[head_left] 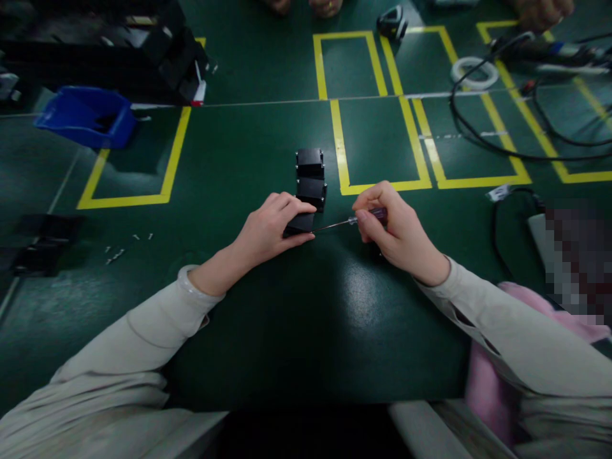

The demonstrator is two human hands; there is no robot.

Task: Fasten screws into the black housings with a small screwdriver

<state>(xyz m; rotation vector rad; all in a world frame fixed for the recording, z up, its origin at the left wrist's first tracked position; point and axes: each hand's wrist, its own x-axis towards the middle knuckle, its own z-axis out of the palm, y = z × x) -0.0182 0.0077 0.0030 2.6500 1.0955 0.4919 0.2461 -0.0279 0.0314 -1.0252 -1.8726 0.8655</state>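
Sleeves up front, left hand (270,231) pinned a small black block (299,224) to the green bench (268,331) while right hand (396,231) gripped a screwdriver (351,220), tip at the block's side. Looked like mid screw-driving, needing steady pressure.

Blue bin (85,116), white tape roll (474,72), black cables (482,143)

Single head-worn view, aimed forward and steeply down over a green table (268,140), both forearms seen entering from the bottom edge, hands caught close at centre, far table edge and another person's hands (306,6) cropped at top.
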